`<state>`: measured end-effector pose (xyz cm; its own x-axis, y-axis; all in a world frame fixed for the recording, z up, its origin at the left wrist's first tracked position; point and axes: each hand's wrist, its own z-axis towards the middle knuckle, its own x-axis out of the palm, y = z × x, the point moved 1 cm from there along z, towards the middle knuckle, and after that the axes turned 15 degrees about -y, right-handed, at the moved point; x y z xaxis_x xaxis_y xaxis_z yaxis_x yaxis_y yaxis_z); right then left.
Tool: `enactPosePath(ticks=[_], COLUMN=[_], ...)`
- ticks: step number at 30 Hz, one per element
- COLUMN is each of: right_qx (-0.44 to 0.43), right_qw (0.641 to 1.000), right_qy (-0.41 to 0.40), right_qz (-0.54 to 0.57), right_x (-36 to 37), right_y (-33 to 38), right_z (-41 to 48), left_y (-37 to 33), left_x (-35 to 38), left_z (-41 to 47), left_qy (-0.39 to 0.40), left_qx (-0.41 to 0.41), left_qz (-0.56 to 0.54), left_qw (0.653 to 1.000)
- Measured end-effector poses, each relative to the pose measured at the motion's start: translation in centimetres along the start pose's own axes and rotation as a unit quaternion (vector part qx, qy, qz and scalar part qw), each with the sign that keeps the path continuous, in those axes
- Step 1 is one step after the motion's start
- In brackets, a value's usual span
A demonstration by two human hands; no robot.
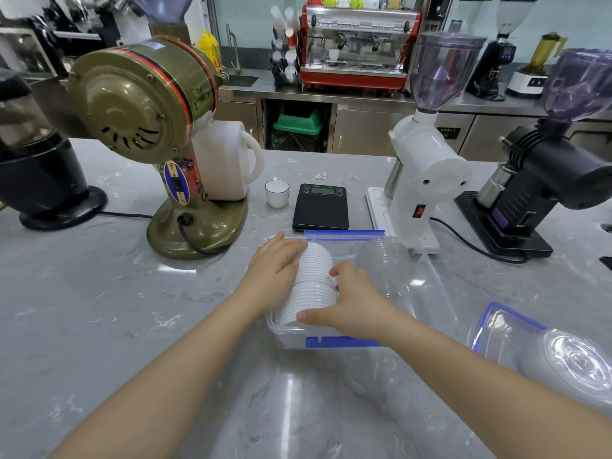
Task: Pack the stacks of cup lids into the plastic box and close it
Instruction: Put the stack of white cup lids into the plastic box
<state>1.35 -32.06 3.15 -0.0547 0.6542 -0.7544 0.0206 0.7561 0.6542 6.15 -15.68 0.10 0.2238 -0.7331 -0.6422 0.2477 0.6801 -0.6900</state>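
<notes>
1. Grey marble counter in a coffee bar carries grinders, a black scale and a small white cup.
2. Both hands cradle the white lid stack, lying on its side in the left half of the clear plastic box; the left hand cups its left side, the right hand its right side, thumb at the near end.
3. Clear lid stack already lies beside it in the box.
4. Box lid waits at right, more clear lids on it.
5. Risk: letting go unevenly could let the white lids fan out, blocking closure.
</notes>
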Motion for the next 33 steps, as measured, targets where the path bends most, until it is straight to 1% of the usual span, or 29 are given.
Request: enactPosePath(ticks=[6,8,11,15,18,21,23,26,28,30,33], right_qx=[-0.065,-0.085,-0.095,-0.103,-0.103,-0.097,-0.083,-0.072,-0.071,-0.079,-0.099], right_qw=[0.996,0.993,0.991,0.988,0.99,0.993,0.996,0.997,0.996,0.994,0.987], right_qy=[-0.031,-0.027,-0.017,-0.023,-0.025,-0.019,-0.005,0.011,0.004,-0.01,-0.044], right_qz=[-0.05,-0.072,-0.096,-0.11,-0.093,-0.056,-0.022,0.017,0.048,0.08,0.115], right_x=[-0.1,-0.1,-0.2,-0.1,0.0,-0.5,-1.3,-3.0,-4.2,-5.4,-7.6], right_y=[0.5,0.7,0.9,0.9,0.5,-0.1,-0.5,-1.3,-1.9,-2.8,-4.6], right_z=[0.1,0.2,0.2,0.2,-0.2,-0.3,-0.2,-0.3,-0.9,-1.9,-4.1], left_y=[-0.2,-0.4,-0.5,-0.8,-0.9,-1.3,-1.8,-2.9,-3.8,-5.1,-7.7], left_x=[0.2,0.2,0.1,0.1,-0.1,-0.5,-0.8,-1.4,-1.6,-1.4,-0.7], left_z=[0.1,0.1,0.1,0.1,0.1,-0.1,-0.2,-0.8,-1.4,-2.3,-3.8], left_qy=[-0.015,-0.016,-0.016,-0.016,-0.001,0.007,-0.004,-0.042,-0.06,-0.061,-0.043], left_qx=[0.0,0.002,0.009,0.02,0.029,0.072,0.095,0.084,0.071,0.073,0.112], left_qz=[-0.006,-0.002,0.011,0.028,0.066,0.148,0.166,0.103,0.075,0.058,0.031], left_qw=[1.0,1.0,1.0,0.999,0.997,0.986,0.982,0.99,0.993,0.994,0.992])
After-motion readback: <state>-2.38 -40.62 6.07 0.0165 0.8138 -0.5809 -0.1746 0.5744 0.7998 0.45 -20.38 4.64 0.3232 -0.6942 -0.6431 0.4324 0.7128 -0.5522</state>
